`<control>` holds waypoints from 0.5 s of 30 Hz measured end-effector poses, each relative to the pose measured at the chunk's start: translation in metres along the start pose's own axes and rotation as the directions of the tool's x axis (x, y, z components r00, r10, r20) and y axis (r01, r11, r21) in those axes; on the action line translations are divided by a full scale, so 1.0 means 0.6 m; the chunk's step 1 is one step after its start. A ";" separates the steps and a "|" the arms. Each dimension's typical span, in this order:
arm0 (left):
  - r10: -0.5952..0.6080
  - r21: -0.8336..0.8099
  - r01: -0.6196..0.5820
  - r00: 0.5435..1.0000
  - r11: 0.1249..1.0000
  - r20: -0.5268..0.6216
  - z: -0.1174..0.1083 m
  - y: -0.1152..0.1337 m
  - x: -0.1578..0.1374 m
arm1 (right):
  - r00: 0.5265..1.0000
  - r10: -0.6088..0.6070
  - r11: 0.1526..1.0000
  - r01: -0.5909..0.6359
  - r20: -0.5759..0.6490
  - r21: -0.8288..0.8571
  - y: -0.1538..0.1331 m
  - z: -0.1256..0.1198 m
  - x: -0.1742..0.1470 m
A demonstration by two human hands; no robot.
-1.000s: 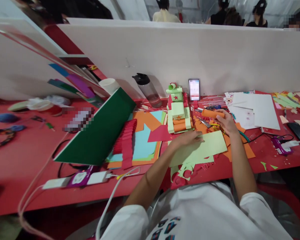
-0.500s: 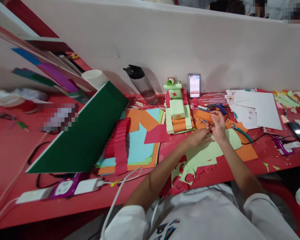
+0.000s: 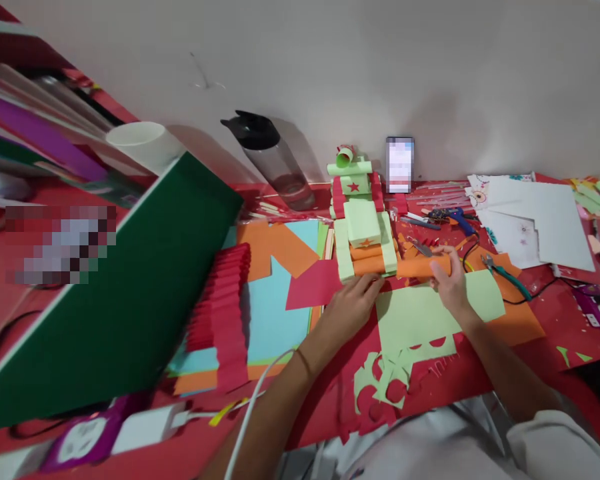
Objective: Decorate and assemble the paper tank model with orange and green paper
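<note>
My right hand (image 3: 451, 280) is closed around an orange paper roll (image 3: 414, 267), holding it level just right of a paper model. This model (image 3: 363, 223) is built of light green and orange rolls and boxes, with red strips and a red star. At its front edge is my left hand (image 3: 353, 303), fingers stretched out with the tips at the model's base; whether they press on it I cannot tell. A light green sheet (image 3: 420, 310) lies flat below the right hand, and cut green scraps (image 3: 395, 373) with round holes lie nearer to me.
Coloured sheets (image 3: 280, 300) with a pleated red paper strip (image 3: 233, 300) lie left, beside a leaning green board (image 3: 130, 287). A bottle (image 3: 275, 167) and phone (image 3: 400, 165) stand at the back. Pliers (image 3: 510, 277), a glue gun (image 3: 461, 221) and white sheets (image 3: 555, 223) are right.
My left hand has moved left, away from the right hand, to the model's front edge. The orange roll has come down beside the model in my right hand. The view has shifted closer.
</note>
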State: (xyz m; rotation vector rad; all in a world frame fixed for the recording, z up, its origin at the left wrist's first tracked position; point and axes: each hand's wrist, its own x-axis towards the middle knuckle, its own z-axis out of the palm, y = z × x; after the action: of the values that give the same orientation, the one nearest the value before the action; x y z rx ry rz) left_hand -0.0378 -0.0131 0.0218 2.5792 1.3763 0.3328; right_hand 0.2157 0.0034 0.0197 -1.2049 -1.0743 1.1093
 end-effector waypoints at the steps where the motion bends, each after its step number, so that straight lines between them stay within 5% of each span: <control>1: 0.005 0.052 -0.006 1.000 0.999 0.006 -0.003 0.000 -0.004 | 0.998 0.018 0.999 -0.017 0.056 -0.028 -0.001 0.001 -0.003; 4: 0.034 0.134 -0.040 0.998 0.990 0.046 -0.019 -0.001 -0.013 | 0.971 0.027 0.996 -0.004 0.236 -0.094 -0.010 0.002 -0.008; 8: 0.021 0.146 -0.028 0.998 0.989 0.052 -0.034 -0.004 -0.015 | 0.895 -0.086 0.958 0.195 0.437 -0.210 -0.031 0.000 -0.012; 15: -0.027 0.157 0.015 0.997 0.987 0.071 -0.031 -0.010 -0.011 | 0.770 -0.104 0.836 0.410 0.630 -0.363 -0.061 0.019 -0.026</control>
State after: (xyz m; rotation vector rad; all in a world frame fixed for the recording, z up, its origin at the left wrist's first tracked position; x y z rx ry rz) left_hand -0.0515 -0.0139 0.0375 2.6695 1.4570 0.1294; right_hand 0.2044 -0.0120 0.0563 -1.0386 -2.0494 1.0374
